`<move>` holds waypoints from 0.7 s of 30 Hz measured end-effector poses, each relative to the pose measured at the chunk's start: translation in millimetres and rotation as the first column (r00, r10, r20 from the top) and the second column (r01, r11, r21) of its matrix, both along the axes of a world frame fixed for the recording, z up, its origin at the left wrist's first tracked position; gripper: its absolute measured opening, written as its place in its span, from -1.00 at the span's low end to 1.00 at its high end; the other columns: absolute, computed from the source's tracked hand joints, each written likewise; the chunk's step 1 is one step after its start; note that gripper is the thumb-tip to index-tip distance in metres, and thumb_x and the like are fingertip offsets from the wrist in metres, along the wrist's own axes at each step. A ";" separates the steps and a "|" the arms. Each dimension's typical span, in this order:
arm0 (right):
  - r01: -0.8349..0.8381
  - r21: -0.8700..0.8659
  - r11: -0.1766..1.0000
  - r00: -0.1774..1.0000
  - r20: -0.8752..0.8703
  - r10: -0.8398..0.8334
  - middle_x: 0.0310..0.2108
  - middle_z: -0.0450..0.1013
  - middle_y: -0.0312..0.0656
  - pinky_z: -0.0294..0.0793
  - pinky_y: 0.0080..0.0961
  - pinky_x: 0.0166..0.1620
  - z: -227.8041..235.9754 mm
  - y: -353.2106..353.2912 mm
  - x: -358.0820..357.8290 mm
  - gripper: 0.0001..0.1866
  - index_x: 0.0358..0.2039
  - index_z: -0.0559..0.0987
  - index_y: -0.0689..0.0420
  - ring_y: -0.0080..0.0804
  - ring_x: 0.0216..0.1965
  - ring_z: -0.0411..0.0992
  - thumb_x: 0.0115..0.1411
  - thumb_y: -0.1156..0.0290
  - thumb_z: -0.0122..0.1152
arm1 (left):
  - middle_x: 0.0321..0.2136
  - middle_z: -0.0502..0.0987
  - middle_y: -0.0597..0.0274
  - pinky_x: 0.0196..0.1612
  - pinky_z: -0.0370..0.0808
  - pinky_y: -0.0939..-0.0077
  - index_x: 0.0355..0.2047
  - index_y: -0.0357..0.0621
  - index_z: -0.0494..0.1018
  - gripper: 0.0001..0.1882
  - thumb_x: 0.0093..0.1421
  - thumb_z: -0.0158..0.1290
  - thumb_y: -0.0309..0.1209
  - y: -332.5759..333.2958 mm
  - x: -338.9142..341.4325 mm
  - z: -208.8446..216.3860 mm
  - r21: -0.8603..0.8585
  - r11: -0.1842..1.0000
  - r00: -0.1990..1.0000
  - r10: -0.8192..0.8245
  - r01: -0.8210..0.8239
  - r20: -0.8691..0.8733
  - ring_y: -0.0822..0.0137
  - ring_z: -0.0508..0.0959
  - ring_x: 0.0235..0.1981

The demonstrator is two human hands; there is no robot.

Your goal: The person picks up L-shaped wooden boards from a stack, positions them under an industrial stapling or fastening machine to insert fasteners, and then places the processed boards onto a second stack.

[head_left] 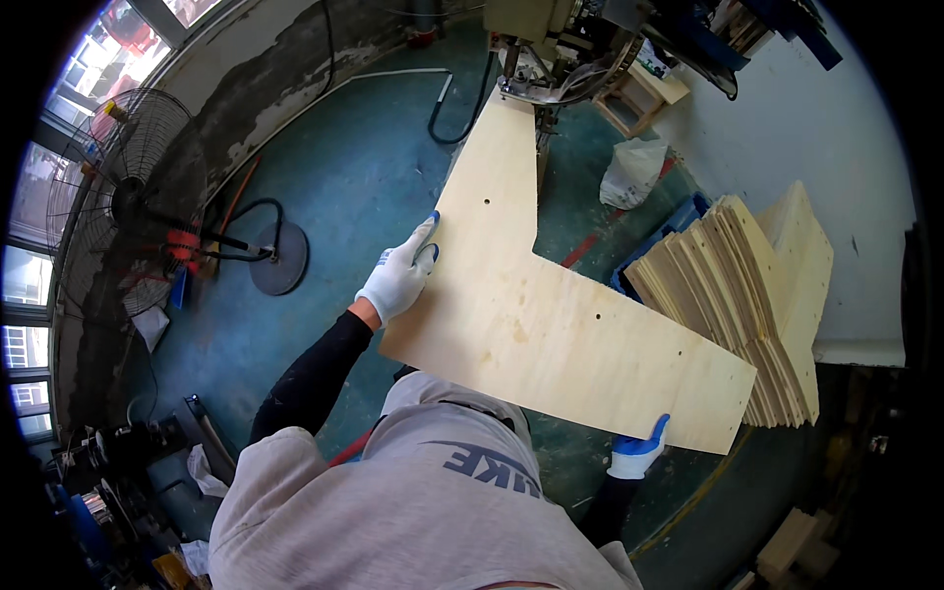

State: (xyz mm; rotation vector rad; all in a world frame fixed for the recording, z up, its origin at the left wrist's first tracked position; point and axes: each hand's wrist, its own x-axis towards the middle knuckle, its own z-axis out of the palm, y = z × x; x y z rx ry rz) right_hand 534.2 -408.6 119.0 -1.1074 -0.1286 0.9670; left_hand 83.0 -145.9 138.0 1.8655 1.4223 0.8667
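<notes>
A large L-shaped plywood panel (pixel 492 305) with several small drilled holes is held out in front of my body. My left hand (pixel 398 273), in a white glove with blue fingertips, grips its left edge, thumb and finger lying on the top face. Near the right end, my right hand (pixel 637 454) holds the lower edge from below, its blue thumb over the top face and its other fingers hidden under the wood. The panel's narrow far end reaches the head of a machine (pixel 551 84); whether they touch I cannot tell.
To the right leans a stack of similar plywood panels (pixel 728 305) by a blue crate (pixel 669 231). A white bag (pixel 633 172) and a wooden stool (pixel 634 103) stand near the machine. On the left is a floor fan (pixel 128 202) with a round base (pixel 279 258).
</notes>
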 end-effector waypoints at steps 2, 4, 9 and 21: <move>-0.012 -0.015 1.000 0.999 0.037 0.013 0.29 0.35 -0.05 0.37 -0.15 0.29 7.1 -3.8 1.8 -0.39 0.33 0.30 0.23 -0.15 0.26 0.36 0.48 0.03 -0.06 | 0.03 0.55 -0.12 0.06 0.43 0.51 0.42 -0.18 0.15 -0.43 0.43 -0.09 -0.40 -3.3 9.4 33.5 -0.236 0.972 0.997 0.038 -0.022 0.061 0.27 0.55 -0.15; -0.029 -0.025 0.999 0.992 0.124 0.032 0.29 0.35 -0.04 0.37 -0.16 0.30 14.1 -1.0 0.2 -0.39 0.33 0.30 0.24 -0.15 0.25 0.37 0.49 0.04 -0.08 | 0.16 0.48 -0.15 0.18 0.38 0.51 0.41 -0.20 0.16 -0.44 0.43 -0.10 -0.40 -2.1 10.4 40.1 -0.316 0.948 0.996 0.056 -0.031 0.069 0.22 0.54 0.06; 0.029 -0.035 0.999 0.997 0.076 -0.026 0.29 0.34 -0.02 0.37 -0.16 0.30 31.7 -1.7 -3.3 -0.40 0.34 0.29 0.25 -0.15 0.26 0.36 0.50 0.05 -0.09 | 0.36 0.27 -0.09 0.37 0.19 0.48 0.39 -0.29 0.16 -0.45 0.43 -0.10 -0.43 -9.5 13.3 44.6 -0.368 0.928 0.989 0.097 -0.051 0.107 0.19 0.26 0.40; 0.078 -0.016 0.997 0.980 0.183 -0.073 0.30 0.33 0.02 0.39 -0.12 0.28 37.9 18.6 12.5 -0.38 0.35 0.28 0.26 -0.08 0.25 0.37 0.50 0.03 -0.11 | -0.18 0.50 0.22 -0.14 0.37 0.64 0.40 -0.22 0.18 -0.45 0.43 -0.07 -0.43 -1.1 21.7 14.9 -0.099 0.992 0.991 0.093 -0.084 0.094 0.50 0.35 -0.32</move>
